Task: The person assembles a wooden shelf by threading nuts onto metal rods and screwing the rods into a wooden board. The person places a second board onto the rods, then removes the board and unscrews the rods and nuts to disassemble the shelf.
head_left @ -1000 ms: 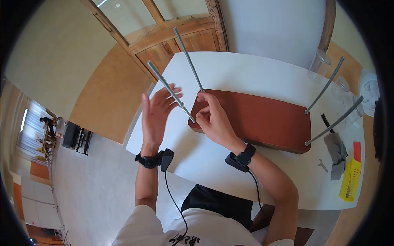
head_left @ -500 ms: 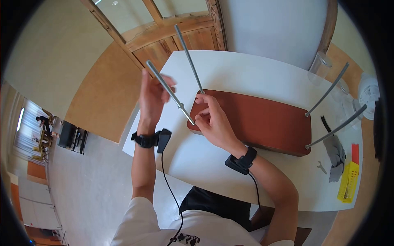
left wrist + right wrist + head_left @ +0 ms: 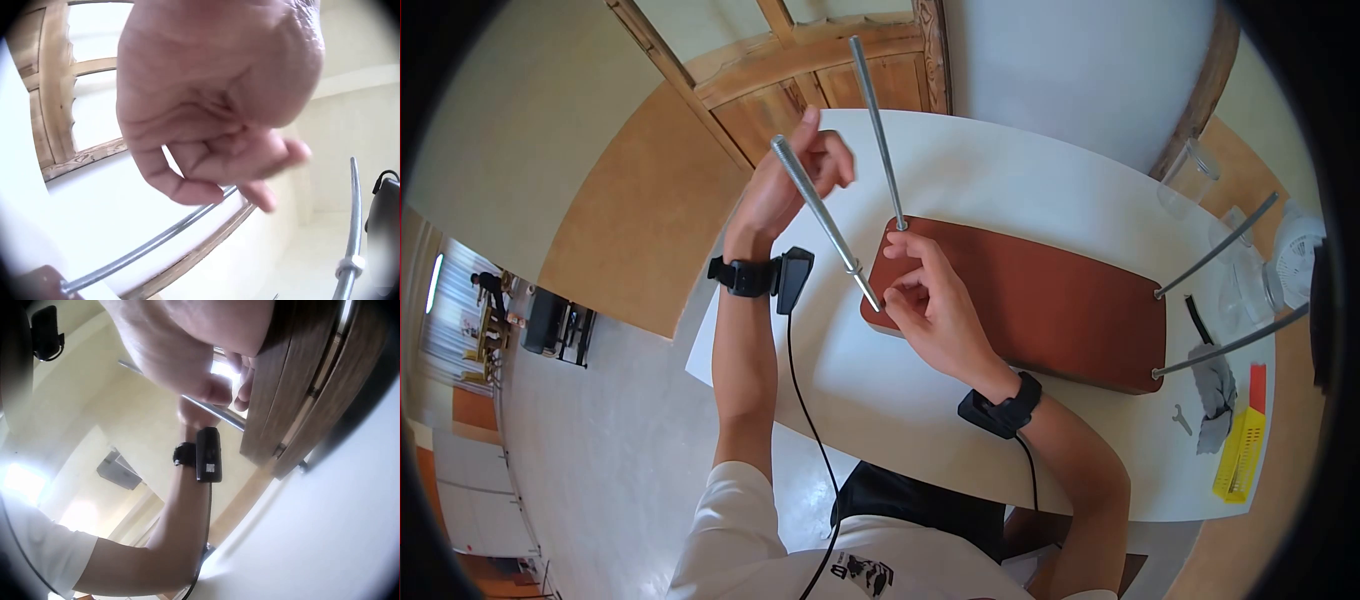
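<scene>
A dark red-brown board [image 3: 1040, 290] lies on the white table, with a metal rod standing at each corner. In the head view my left hand [image 3: 785, 190] is raised beside the top of the near-left threaded rod [image 3: 815, 205], its fingers loosely bent around nothing. A nut [image 3: 853, 268] sits on that rod, above the board. My right hand [image 3: 940, 315] hovers over the board's left end, its thumb and bent fingers close to the rod's foot. The right wrist view has the thumb alongside the rod [image 3: 219, 412]. The far-left rod [image 3: 880, 140] rises beyond my fingertips.
Two more rods [image 3: 1220, 245] stand at the board's right end. Right of it lie a small wrench [image 3: 1181, 420], a grey cloth [image 3: 1215, 395] and a yellow basket [image 3: 1240, 455]. Clear jars [image 3: 1190, 175] and a white fan [image 3: 1295, 255] stand at the back right.
My left hand has moved up along the near-left rod towards its top, its fingers going from spread to loosely bent. The right hand stays by the rod's foot.
</scene>
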Demonstrator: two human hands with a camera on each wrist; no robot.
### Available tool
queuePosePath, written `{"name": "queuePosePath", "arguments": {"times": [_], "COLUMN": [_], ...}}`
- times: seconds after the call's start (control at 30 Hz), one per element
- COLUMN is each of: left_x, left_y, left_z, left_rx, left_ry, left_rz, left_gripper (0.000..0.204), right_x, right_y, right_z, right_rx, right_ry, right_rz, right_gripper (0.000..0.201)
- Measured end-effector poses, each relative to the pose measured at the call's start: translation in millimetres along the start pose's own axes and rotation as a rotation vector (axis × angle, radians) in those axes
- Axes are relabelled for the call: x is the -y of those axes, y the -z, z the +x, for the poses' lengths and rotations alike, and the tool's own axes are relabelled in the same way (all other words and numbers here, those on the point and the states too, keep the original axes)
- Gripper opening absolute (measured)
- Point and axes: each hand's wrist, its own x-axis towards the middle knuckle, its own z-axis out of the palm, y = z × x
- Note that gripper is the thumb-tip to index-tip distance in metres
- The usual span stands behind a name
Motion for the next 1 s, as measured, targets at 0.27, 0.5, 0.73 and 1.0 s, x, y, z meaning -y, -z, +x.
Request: {"name": "queuePosePath", "arguments": {"times": [0.27,0.5,0.73,1.0], "left_x": [-26.0,-16.7,-7.8,-27.3], "left_y": [-18.2,-7.4,-6.1,14.7], "left_z": [-12.1,-8.7,-59.4,-102.9], "left_rx": [0.381,0.144,0.161,-0.025], "left_ry": [-0.028,-0.056,-0.017,-0.020], "left_rz": [0.091,0.090,0.031,-0.152], "left_gripper": [0.075,0.076,0.084,0.075], "right_x": [1.6,5.1,-0.4,-4.7], "right_y": [-2.9,-3.5,-1.9,0.8], "right_z": [3.6,4.6,4.1,-0.4], "right_rx": [0.015,0.012,0.009,0.026], "right_ry": [-0.044,-0.073,-0.056,-0.008], "right_rz": [0.028,0.003,0.032,0.011], "right_gripper": [0.054,0.054,0.053,0.053]}}
